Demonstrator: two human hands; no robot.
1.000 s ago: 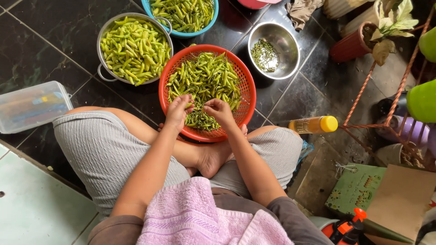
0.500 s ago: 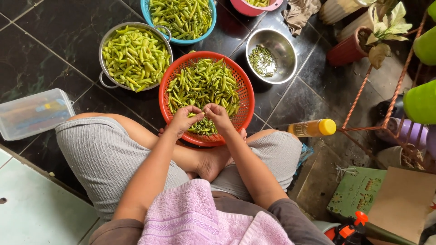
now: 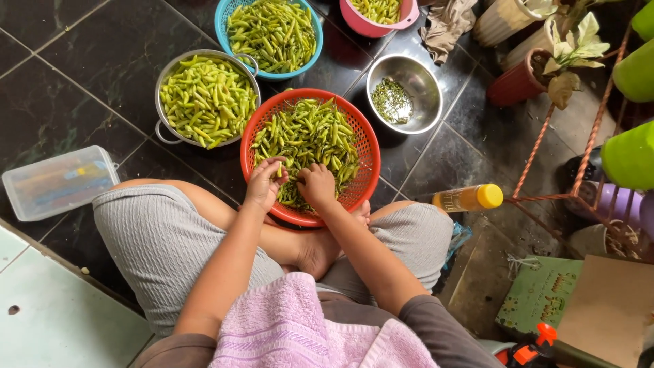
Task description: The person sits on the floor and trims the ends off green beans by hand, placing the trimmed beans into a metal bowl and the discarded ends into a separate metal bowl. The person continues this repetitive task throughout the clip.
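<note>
Both hands are working low over the near edge of the orange basket (image 3: 354, 129), which is sitting on the dark tiled floor (image 3: 82, 82) just in front of the crossed legs. Left hand (image 3: 264, 182) is pinching a single green chili (image 3: 278, 170), grip clamped on it. Right hand (image 3: 317, 185) is curled right beside it, fingers together; can't tell whether it's holding the same chili or only resting on the pile.

Risks as I'm reading them:
- Basket is leaning close against the feet; a knee shift is likely tipping it and spilling chilies onto the floor.
- Hands are pressing on the near rim side, so load is off-centre. Same tipping cause.
- Metal colander (image 3: 204, 99) full of chilies is touching or nearly touching the basket's left edge. A careless toss is mixing sorted with unsorted.
- Steel bowl (image 3: 403, 92) holding what looks like stems is sitting past the basket's far right, a reach across the pile. Stems are likely dropping back in.
- Yellow-capped bottle (image 3: 470, 197) is lying on its side near the right knee; a nudge is sending it rolling.
- Bare skin on chilies: juice transfer to eyes or face is the main personal hazard.
</note>
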